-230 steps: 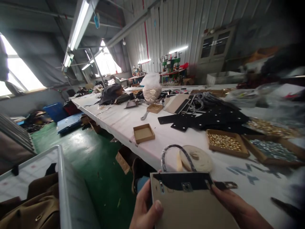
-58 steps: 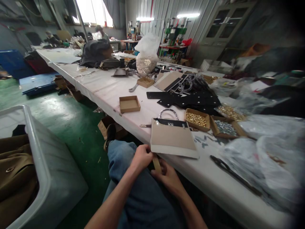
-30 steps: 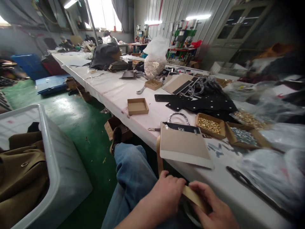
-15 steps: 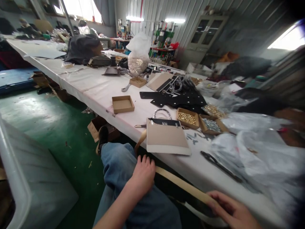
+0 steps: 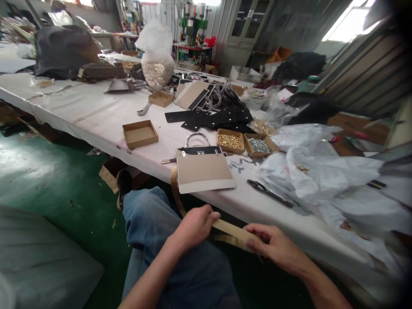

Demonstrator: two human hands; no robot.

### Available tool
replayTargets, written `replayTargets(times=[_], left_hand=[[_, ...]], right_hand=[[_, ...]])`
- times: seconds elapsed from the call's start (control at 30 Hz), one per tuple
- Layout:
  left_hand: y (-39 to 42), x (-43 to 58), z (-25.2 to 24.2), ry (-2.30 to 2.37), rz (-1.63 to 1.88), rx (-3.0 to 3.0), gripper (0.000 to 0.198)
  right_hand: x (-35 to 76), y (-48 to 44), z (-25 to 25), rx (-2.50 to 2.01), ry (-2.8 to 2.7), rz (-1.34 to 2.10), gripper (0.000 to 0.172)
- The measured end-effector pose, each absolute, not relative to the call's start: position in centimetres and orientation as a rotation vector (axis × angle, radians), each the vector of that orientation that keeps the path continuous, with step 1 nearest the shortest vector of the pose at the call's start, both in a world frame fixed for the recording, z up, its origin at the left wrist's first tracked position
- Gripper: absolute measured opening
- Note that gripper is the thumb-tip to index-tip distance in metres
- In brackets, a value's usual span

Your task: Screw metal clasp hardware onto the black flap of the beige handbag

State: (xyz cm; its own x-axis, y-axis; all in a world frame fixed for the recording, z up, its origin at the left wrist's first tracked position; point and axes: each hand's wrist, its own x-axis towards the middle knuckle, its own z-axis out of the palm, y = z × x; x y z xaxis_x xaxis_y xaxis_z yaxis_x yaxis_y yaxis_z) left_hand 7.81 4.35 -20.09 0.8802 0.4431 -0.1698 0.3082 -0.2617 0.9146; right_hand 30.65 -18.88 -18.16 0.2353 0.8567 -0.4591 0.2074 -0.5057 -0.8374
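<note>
My left hand (image 5: 198,223), above my knee, is closed round a long tan strap (image 5: 233,230). A short stretch to the right, my right hand (image 5: 273,244) pinches the same strap between thumb and fingers. From my left hand the strap runs up in a curve beside the left edge of a beige and black bag (image 5: 204,169). The bag lies at the table's near edge, its round handle (image 5: 197,136) pointing away from me. A second length of strap hangs below the part between my hands.
On the white table (image 5: 96,120) are an empty cardboard box (image 5: 140,135), boxes of gold pieces (image 5: 230,141) and silver pieces (image 5: 258,145), black panels (image 5: 222,116), a dark long tool (image 5: 269,193) and white plastic bags (image 5: 315,159).
The view has swung right. My right hand has come closer to my left, shortening the strap between them. My left hand has turned and its fingers have closed more on the strap.
</note>
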Motion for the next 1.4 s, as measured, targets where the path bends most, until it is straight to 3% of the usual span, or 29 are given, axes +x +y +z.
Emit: replayTargets(times=[0.13, 0.27, 0.33, 0.47, 0.57, 0.7, 0.8, 0.93, 1.03, 1.1, 1.2, 1.4], left_hand=[[7.2, 8.0, -21.4, 0.622, 0.191, 2.033, 0.038], [6.0, 9.7, -21.8, 0.559, -0.073, 2.369, 0.026], [4.3, 10.8, -21.7, 0.46, -0.141, 2.293, 0.025], [0.8, 13.0, -21.0, 0.182, -0.036, 1.873, 0.04], [-0.6, 14.1, -20.8, 0.132, 0.062, 1.971, 0.027], [-0.5, 14.0, -21.5, 0.109, 0.193, 2.145, 0.05], [0.3, 12.9, -22.2, 0.109, 0.175, 2.015, 0.046], [1.1, 11.6, -22.4, 0.328, -0.027, 1.763, 0.038], [0.9, 11.7, -21.7, 0.275, -0.075, 1.597, 0.022], [0.4, 12.1, -21.1, 0.205, -0.04, 1.497, 0.033], [-0.1, 12.1, -20.7, 0.186, 0.015, 1.424, 0.035], [-0.1, 10.8, -20.3, 0.201, 0.082, 1.285, 0.058]], right_hand=[[34.4, -24.0, -19.6, -1.945, -0.862, 1.346, 0.061], [35.2, -24.9, -19.4, -2.17, -0.984, 1.092, 0.059], [34.2, -23.4, -18.5, -2.223, -1.155, 0.998, 0.05], [31.6, -19.3, -16.8, -2.093, -1.583, 0.811, 0.026], [30.5, -17.5, -16.3, -2.046, -1.838, 0.603, 0.027], [31.3, -17.4, -15.7, -2.056, -1.912, 0.512, 0.022], [32.9, -18.5, -15.3, -2.131, -1.718, 0.616, 0.015], [34.0, -19.5, -14.8, -2.213, -1.493, 0.756, 0.021], [33.1, -18.7, -14.8, -2.125, -1.617, 0.684, 0.025], [32.1, -17.9, -14.8, -2.021, -1.76, 0.613, 0.025], [31.1, -16.7, -14.9, -1.935, -1.839, 0.323, 0.019], [28.5, -15.2, -15.6, -1.933, -1.552, -0.198, 0.013]])
